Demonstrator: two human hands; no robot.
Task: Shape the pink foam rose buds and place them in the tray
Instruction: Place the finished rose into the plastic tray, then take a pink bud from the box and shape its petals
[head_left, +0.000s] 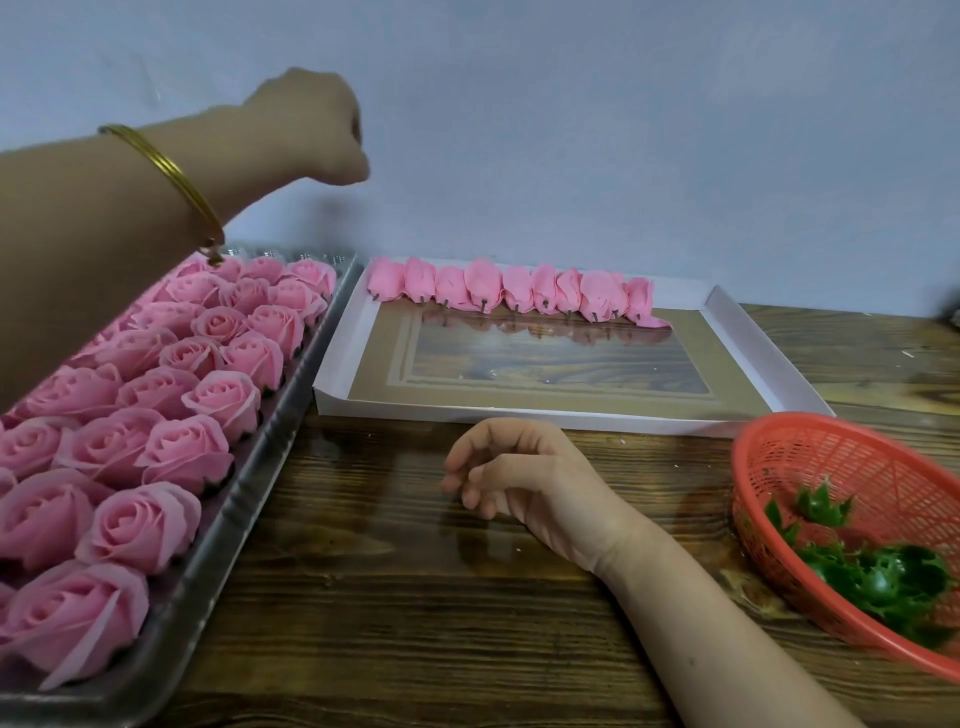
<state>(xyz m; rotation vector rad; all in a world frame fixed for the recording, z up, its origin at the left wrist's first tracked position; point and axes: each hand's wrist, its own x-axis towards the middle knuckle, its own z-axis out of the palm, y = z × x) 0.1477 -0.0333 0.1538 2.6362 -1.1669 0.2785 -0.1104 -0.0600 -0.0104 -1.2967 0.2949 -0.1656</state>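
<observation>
1. While the left hand (311, 124) was raised over the metal tray's far end, its grip could not be told.
2. Right hand (514, 470) rested on the worktop (415, 597), fingers loosely curled, holding nothing.
3. Pink rose buds (514, 288) lined the white tray (722, 306)'s far edge.

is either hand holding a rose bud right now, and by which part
The right hand rests empty on the table. The left hand is raised and closed; whether it holds anything cannot be told.
</observation>
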